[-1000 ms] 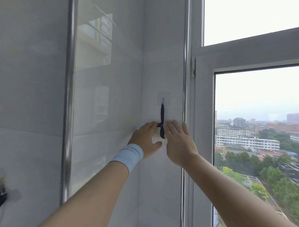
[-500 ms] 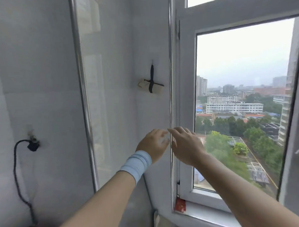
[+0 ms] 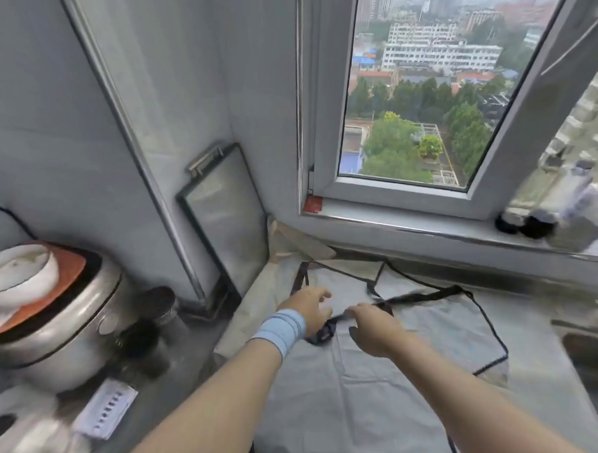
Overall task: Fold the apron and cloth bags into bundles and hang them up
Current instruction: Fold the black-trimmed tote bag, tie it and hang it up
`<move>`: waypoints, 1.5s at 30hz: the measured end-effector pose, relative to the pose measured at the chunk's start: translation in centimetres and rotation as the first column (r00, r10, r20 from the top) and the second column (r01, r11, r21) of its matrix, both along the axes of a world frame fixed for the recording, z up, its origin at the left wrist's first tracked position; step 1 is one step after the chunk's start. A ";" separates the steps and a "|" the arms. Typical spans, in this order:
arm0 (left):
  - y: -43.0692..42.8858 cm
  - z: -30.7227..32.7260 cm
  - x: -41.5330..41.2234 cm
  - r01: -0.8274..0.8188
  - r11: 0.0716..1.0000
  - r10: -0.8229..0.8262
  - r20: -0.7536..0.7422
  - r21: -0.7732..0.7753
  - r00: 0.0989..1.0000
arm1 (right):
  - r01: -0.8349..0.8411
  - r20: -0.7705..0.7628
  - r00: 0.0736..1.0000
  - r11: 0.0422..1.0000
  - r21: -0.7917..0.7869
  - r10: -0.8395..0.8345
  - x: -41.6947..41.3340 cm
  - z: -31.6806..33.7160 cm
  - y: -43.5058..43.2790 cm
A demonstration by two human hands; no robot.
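Single view, from a wide-angle camera worn on the person's head. It looks forward and steeply down over both forearms onto the table, which fills the lower half of the frame. The left hand and right hand lie near the centre, close to the lens, over a grey cloth. The upper right takes in the window and the town far below; the upper left, the tiled wall. A cooker sits at the left edge. Straight lines bow toward the margins; the right edge is blurred.
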State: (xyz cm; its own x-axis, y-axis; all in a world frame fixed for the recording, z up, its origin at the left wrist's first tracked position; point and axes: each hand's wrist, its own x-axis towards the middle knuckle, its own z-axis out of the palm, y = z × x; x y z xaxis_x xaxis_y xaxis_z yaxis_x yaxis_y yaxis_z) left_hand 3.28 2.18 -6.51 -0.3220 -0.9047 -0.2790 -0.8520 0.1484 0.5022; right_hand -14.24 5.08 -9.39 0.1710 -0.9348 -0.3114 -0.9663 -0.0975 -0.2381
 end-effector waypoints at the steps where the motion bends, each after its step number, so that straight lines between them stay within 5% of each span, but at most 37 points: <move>1: 0.8 -1.7 -0.1 0.007 1.000 -0.008 0.019 0.027 1.000 | 0.015 -0.013 1.000 0.999 0.034 -0.014 -0.4 -1.8 1.0; 10: 2.9 -12.3 -1.5 0.131 0.956 -0.207 0.289 0.262 0.935 | 0.051 -0.116 0.993 0.960 0.275 -0.020 -4.0 -11.0 5.0; 17: 2.9 -13.2 -4.4 0.178 0.955 -0.233 0.231 0.236 0.945 | 0.039 -0.140 0.989 0.999 -0.009 -0.039 -7.0 -10.7 7.0; 21: 0.3 -12.1 -5.1 0.182 0.969 -0.215 0.203 0.166 0.955 | 0.337 0.039 0.941 0.925 -0.175 -0.336 -8.2 -8.7 3.1; 24: -2.0 -11.7 -5.4 0.124 0.990 -0.136 0.194 0.073 0.971 | 0.533 0.085 0.846 0.837 -0.125 -0.526 -8.9 -7.8 -0.5; 29: -5.9 -12.1 -6.5 -0.143 0.989 0.150 0.189 -0.048 0.970 | 0.632 0.025 0.765 0.759 0.155 -0.643 -10.5 -9.4 -5.7; 34: -11.6 -12.5 -5.5 -0.489 0.860 0.463 0.178 0.147 0.868 | 0.734 0.080 0.667 0.672 0.098 -0.740 -10.7 -8.7 -11.1; 36: -13.9 -12.9 -5.4 -0.532 0.817 0.511 0.151 0.222 0.847 | 0.783 0.159 0.548 0.570 0.250 -0.821 -11.0 -9.8 -13.5; 40: -16.0 -13.4 -5.7 -0.479 0.817 0.468 0.116 0.321 0.876 | 0.777 0.390 0.031 0.268 0.569 -0.920 -11.1 -11.1 -16.3; 43: -17.5 -13.1 -6.1 -0.421 0.843 0.415 0.094 0.335 0.905 | 0.713 0.416 -0.069 0.247 0.656 -0.907 -11.4 -10.4 -18.1; 45: -19.1 -12.1 -6.3 -0.497 0.797 0.535 -0.021 0.343 0.844 | 0.591 0.487 -0.236 0.273 0.759 -0.841 -12.0 -8.9 -19.9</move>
State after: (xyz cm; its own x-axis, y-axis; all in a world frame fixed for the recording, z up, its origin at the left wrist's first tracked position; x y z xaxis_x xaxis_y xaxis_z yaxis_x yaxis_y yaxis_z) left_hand -3.03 -16.88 -18.64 0.1216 -0.8158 -0.5653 -0.6924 -0.4779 0.5406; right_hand -26.21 -14.83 -18.33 -0.3530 -0.5447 -0.7607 0.3542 0.6747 -0.6475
